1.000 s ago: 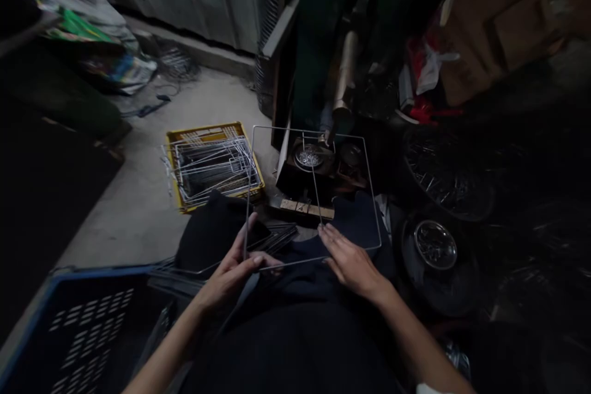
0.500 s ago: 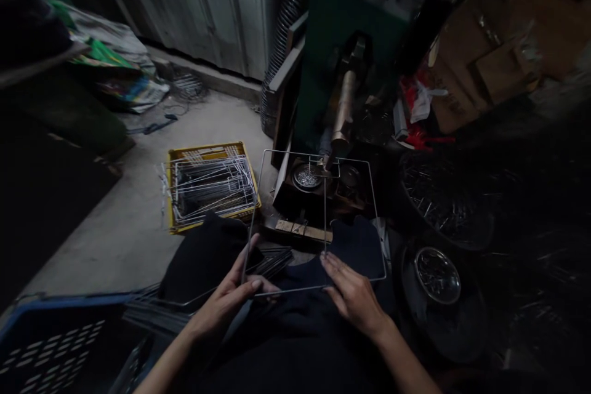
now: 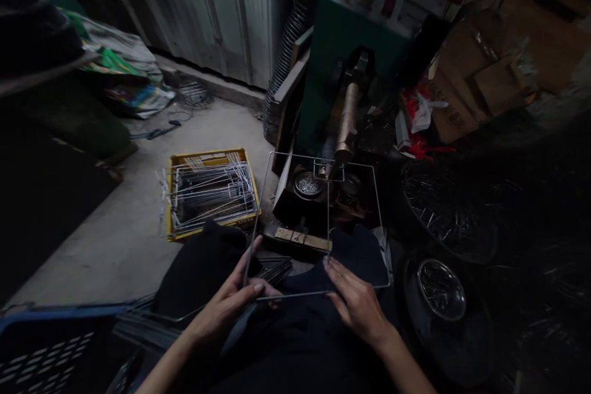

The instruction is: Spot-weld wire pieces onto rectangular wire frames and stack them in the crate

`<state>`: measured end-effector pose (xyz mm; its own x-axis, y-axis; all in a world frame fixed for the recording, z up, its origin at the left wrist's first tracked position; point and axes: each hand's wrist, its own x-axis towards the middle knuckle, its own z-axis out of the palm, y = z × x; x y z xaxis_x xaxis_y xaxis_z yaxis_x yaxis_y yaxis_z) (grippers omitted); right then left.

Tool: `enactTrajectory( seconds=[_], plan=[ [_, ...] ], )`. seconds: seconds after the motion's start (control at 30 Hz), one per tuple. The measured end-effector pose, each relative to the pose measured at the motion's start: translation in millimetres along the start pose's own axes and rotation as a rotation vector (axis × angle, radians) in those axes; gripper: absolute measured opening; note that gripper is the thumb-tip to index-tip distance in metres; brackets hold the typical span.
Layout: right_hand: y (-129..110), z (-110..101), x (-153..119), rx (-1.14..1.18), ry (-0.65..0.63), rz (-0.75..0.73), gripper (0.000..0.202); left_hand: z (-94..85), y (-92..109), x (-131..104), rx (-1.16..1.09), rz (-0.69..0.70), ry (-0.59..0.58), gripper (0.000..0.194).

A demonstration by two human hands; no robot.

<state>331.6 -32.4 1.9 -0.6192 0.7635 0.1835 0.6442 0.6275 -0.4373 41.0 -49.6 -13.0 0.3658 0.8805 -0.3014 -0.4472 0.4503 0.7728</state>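
A large rectangular wire frame (image 3: 379,215) spans from my lap to the green machine. My left hand (image 3: 240,292) is closed around its near left corner, thumb on the near side. My right hand (image 3: 357,301) pinches the near end of a straight centre rod (image 3: 328,215), where it meets the frame's near side. At the far side, a small wire rectangle (image 3: 342,172) and the rod's far end sit beneath the machine's copper-coloured arm (image 3: 347,120). Whether the arm's tip touches the wires I cannot tell.
Below the arm stands a round dish (image 3: 308,184) of small metal bits. A yellow crate (image 3: 207,154) of wire frames is left, a blue crate (image 3: 55,314) near left. At right are a metal bowl (image 3: 441,289) and a dark basin (image 3: 443,215) with metal pieces.
A red light now glows on the machine's panel. The whole view has shifted slightly down and right. Both hands keep their hold on the wires.
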Motion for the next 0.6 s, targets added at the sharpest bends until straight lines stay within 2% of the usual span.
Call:
enactTrajectory(
  seconds=[0.2, 0.33, 0.4, 0.5, 0.6],
  plan=[
    [-1.9, -0.8, 1.8, 0.014, -0.013, 0.025, 0.071, -5.6, -2.1, 5.3, 0.044, 0.022, -0.057, 0.088],
    [-2.0, 1.1, -0.4, 0.016, -0.002, 0.053, 0.07, -5.5, -6.3, 5.4, 0.007, 0.032, -0.052, 0.09],
    [3.8, 1.1, 4.9, 0.004, 0.033, 0.041, 0.068, -6.7, -2.1, 11.6, -0.02, 0.026, -0.048, 0.09],
    [23.0, -4.2, 29.6, -0.072, 0.11, 0.025, 0.06, -12.1, 18.0, 38.2, 0.013, 0.076, -0.037, 0.09],
    [51.0, -17.6, 71.1, -0.167, 0.165, 0.062, 0.05, -20.4, 50.4, 81.9, 0.066, 0.139, -0.048, 0.092]
  ],
)
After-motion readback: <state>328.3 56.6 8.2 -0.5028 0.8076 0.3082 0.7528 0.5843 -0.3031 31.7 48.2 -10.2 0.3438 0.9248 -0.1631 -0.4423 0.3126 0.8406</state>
